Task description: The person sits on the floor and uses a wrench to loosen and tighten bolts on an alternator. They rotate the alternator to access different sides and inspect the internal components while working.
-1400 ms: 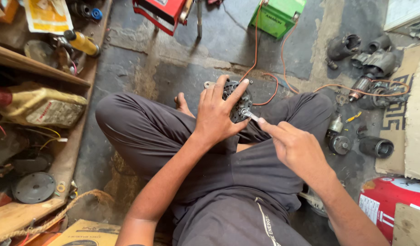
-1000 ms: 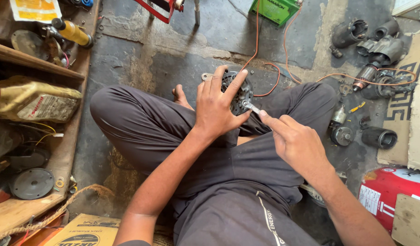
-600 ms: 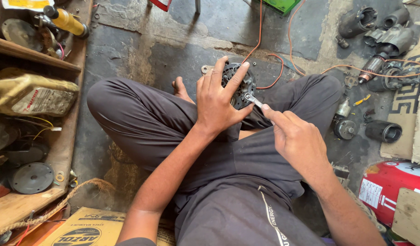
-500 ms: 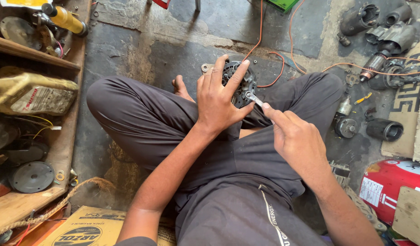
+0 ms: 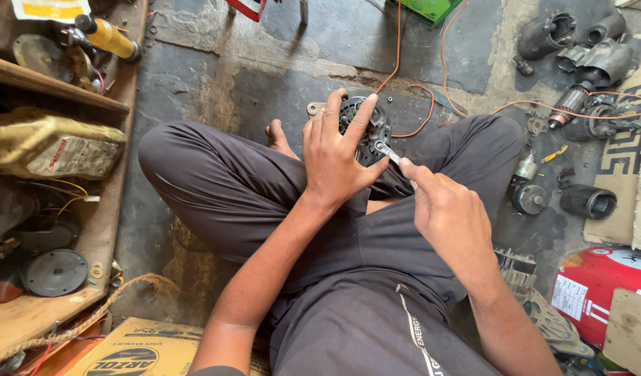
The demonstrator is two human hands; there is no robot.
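I sit cross-legged on a concrete floor. My left hand (image 5: 340, 159) grips a dark round alternator-like unit (image 5: 371, 125) resting between my knees, fingers spread over its top. My right hand (image 5: 449, 212) holds a small silver wrench (image 5: 389, 152) whose head sits on the unit's right side, just under my left thumb. An orange wire (image 5: 412, 104) loops from the unit toward the top of the view. Most of the unit is hidden by my left hand.
Several dark motor housings and parts (image 5: 578, 49) lie on the floor at right, with a red canister (image 5: 602, 289) at lower right. A wooden shelf (image 5: 49, 83) at left holds a yellow bottle (image 5: 108, 38), a jug and discs. A cardboard box (image 5: 139, 348) sits at bottom.
The view has shifted down slightly. My right hand has swung the wrench a little on the unit while my left hand kept its grip.
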